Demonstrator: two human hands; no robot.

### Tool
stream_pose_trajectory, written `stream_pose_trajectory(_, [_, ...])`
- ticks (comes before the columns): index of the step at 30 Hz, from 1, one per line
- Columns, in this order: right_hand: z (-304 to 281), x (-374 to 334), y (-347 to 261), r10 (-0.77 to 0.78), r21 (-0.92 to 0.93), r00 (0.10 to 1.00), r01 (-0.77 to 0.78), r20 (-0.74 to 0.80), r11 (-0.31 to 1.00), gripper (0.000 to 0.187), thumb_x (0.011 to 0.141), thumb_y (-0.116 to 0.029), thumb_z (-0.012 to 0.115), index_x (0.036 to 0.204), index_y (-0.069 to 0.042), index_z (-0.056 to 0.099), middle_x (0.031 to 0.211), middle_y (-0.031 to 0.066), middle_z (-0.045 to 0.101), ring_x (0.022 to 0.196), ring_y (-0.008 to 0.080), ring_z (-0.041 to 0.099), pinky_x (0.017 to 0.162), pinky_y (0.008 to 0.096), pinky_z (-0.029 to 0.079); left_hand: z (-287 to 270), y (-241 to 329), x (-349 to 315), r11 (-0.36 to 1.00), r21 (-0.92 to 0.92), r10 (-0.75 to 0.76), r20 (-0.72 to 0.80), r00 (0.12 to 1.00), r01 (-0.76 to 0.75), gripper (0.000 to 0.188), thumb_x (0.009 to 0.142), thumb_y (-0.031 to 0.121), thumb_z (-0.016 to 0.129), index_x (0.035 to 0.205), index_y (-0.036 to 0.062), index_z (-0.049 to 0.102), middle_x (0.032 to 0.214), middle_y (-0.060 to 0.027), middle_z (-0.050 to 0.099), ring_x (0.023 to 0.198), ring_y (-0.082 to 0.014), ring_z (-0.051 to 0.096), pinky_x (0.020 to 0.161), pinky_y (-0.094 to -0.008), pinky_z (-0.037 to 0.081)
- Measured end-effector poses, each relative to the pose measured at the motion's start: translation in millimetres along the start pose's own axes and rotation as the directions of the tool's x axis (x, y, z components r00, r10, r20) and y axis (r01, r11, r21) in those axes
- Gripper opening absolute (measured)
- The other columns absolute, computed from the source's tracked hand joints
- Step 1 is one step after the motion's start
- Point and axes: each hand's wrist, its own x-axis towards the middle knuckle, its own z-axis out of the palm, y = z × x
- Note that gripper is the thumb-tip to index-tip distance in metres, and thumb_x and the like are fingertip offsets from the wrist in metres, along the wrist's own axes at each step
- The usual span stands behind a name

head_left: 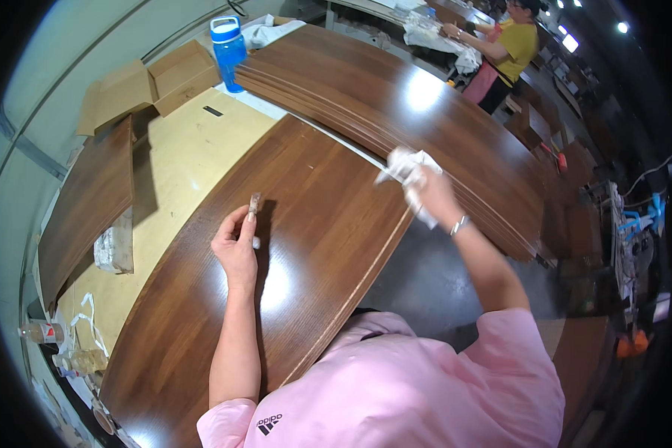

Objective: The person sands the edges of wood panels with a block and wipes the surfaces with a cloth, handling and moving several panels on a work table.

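A dark brown wood-grain panel (pixel 321 194) lies flat before me. Above its left part, my left hand (pixel 236 237) is closed in a pinch on a small brown stick-like piece (pixel 254 203), whose exact kind I cannot make out. A small white tip shows below those fingers. At the panel's far right corner, my right hand (pixel 434 196) grips a crumpled white cloth (pixel 411 166), slightly smeared by motion. Whether the cloth touches the panel edge is hard to tell. Just beyond it rises a stack of similar brown panels (pixel 381 97).
A blue bottle (pixel 229 56) stands by the stack, beside an opened cardboard box (pixel 183 78). Another brown panel (pixel 89 201) leans at the left near a white block (pixel 115 246). Clear plastic bottles (pixel 82 361) sit lower left. Across the room, another person (pixel 500 56) handles white cloth.
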Motion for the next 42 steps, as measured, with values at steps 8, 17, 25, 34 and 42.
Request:
stream_pose_trajectory(8, [-1.3,7.3,-19.0,-0.205,0.145,0.978,0.206,-0.024,0.968,0.026,0.088,-0.018,0.068,0.102,0.003,0.065,0.091,0.0274,0.068,0.087,0.0446,0.065,0.079,0.0456,0.051,1.6,2.3,3.7,0.994,0.103,0.019,0.025,1.0,-0.021,0.019,0.093,0.007,0.068,0.109,-0.0025,0.071,0.093,-0.0036,0.071,0.085,-0.0105,0.063,0.078,-0.0251,0.05])
stream_pose_trajectory(17, [-8.1,-34.9,44.0,-0.03,0.046,0.931,0.05,-0.365,0.998,0.018,0.088,-0.014,0.065,0.097,0.002,0.064,0.09,0.0254,0.069,0.088,0.0414,0.067,0.078,0.0464,0.053,2.5,3.2,2.5,0.996,0.088,0.003,0.04,0.999,-0.007,0.019,0.095,0.009,0.066,0.11,-0.0027,0.071,0.092,-0.0004,0.068,0.083,-0.0068,0.058,0.074,-0.0216,0.045])
stream_pose_trajectory(25, [70.9,-173.3,-61.8,-0.818,0.177,0.575,0.808,-0.026,0.562,0.036,0.086,-0.005,0.059,0.121,0.001,0.063,0.128,0.0196,0.062,0.124,0.0319,0.058,0.105,0.0448,0.047,0.5,-5.2,7.0,0.997,0.065,0.028,0.039,0.999,-0.031,0.019,0.093,0.008,0.069,0.109,-0.0019,0.072,0.09,-0.0005,0.069,0.079,-0.0067,0.059,0.07,-0.0211,0.046])
stream_pose_trajectory(34, [37.0,-67.5,34.6,-0.401,0.073,0.853,0.447,-0.333,0.892,0.039,0.079,-0.004,0.065,0.117,0.005,0.061,0.133,0.0251,0.058,0.127,0.0409,0.053,0.108,0.0427,0.043,4.6,-1.1,3.2,0.995,0.1,0.014,0.037,0.999,-0.018,0.02,0.094,0.008,0.067,0.109,-0.0037,0.071,0.091,-0.0023,0.069,0.08,-0.008,0.06,0.072,-0.0228,0.047])
stream_pose_trajectory(42, [50.2,-84.0,16.9,-0.317,0.038,0.851,0.365,-0.419,0.93,0.043,0.078,0.0,0.058,0.12,0.001,0.062,0.132,0.0255,0.058,0.131,0.0419,0.049,0.11,0.0441,0.041,2.5,-0.7,1.6,0.994,0.099,0.039,0.032,0.999,-0.042,0.019,0.095,0.007,0.066,0.108,-0.0043,0.071,0.09,-0.0006,0.068,0.08,-0.0069,0.059,0.072,-0.0214,0.046])
